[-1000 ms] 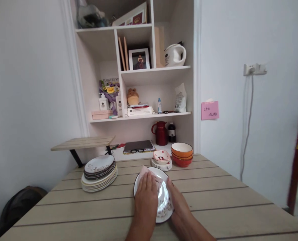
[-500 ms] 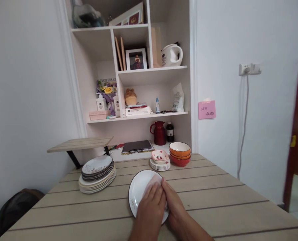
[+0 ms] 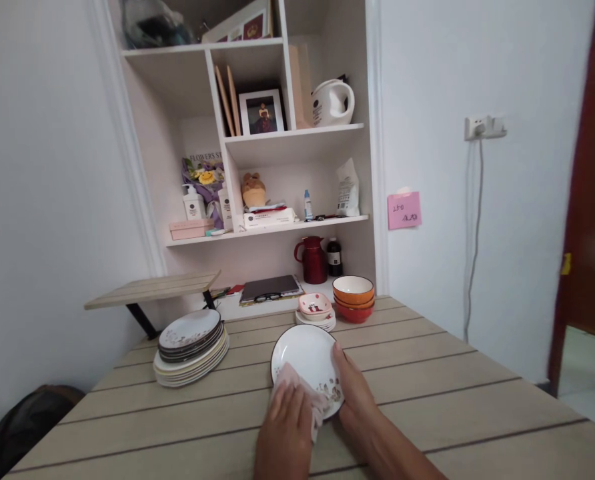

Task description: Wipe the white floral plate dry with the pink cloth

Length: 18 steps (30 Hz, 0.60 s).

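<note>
A white plate (image 3: 302, 353) with a dark rim and a small brown pattern is tilted up above the table in front of me. My right hand (image 3: 355, 390) grips its right edge, the thumb over the rim and the other fingers hidden behind. My left hand (image 3: 288, 417) presses a pale pink cloth (image 3: 311, 395) against the plate's lower left part. Part of the cloth hangs past the plate's lower edge.
Left on the wooden table (image 3: 202, 417) stands a stack of plates (image 3: 190, 353). Behind my plate are small dishes (image 3: 315, 307) and stacked orange and red bowls (image 3: 353, 300). A low wooden riser (image 3: 152, 288) and a shelf unit (image 3: 297, 137) stand further back.
My left hand has slid with the cloth down and left across the plate, away from my right hand. The plate has turned, so its pattern now shows at the lower right.
</note>
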Motion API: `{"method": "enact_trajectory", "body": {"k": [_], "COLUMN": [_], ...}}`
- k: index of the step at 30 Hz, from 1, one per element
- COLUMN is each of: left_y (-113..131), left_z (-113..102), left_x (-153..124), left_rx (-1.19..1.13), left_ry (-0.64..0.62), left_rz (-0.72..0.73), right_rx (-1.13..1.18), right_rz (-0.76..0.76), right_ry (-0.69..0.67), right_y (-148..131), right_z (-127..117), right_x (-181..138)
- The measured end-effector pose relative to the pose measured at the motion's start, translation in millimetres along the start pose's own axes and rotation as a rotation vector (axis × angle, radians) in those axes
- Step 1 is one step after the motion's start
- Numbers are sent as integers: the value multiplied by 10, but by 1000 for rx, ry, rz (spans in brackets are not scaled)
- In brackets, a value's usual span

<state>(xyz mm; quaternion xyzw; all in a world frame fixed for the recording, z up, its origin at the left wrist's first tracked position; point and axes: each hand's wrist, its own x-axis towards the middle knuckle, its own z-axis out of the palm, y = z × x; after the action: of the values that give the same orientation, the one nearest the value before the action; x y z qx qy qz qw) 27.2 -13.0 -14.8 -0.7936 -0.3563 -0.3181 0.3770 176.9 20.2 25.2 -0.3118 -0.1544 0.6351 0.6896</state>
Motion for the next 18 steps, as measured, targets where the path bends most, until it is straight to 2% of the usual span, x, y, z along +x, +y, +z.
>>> {"method": "enact_trajectory", "body": {"k": [2,3,5,7,9,13,18], "left_y": [57,58,17,-53,-121,-206,-218], "left_z": [28,39,63,97,144,197,68], "left_x": [-47,-28,78,222,357,542,555], "left_rx": [-44,-62,-81,-81,-56,-16,101], "left_ry": [26,-36,-130,-152,-169,-119,-118], "left_rz": [-8,17,34,30,-51,-72,-166], "right_rx": [-35,-59,-106,-139,-161,-151,-45], "right_rz": [34,47,61,56,34,23,56], "right_ry": [-20,-44,-117,-204,-258,-212,-113], "right_y": [15,32,79,126,156,148,78], "right_z": [1,-1,-8,-17,-23,-17,14], "right_x": [-6,-14,-35,-56,-68,-68,-69]}}
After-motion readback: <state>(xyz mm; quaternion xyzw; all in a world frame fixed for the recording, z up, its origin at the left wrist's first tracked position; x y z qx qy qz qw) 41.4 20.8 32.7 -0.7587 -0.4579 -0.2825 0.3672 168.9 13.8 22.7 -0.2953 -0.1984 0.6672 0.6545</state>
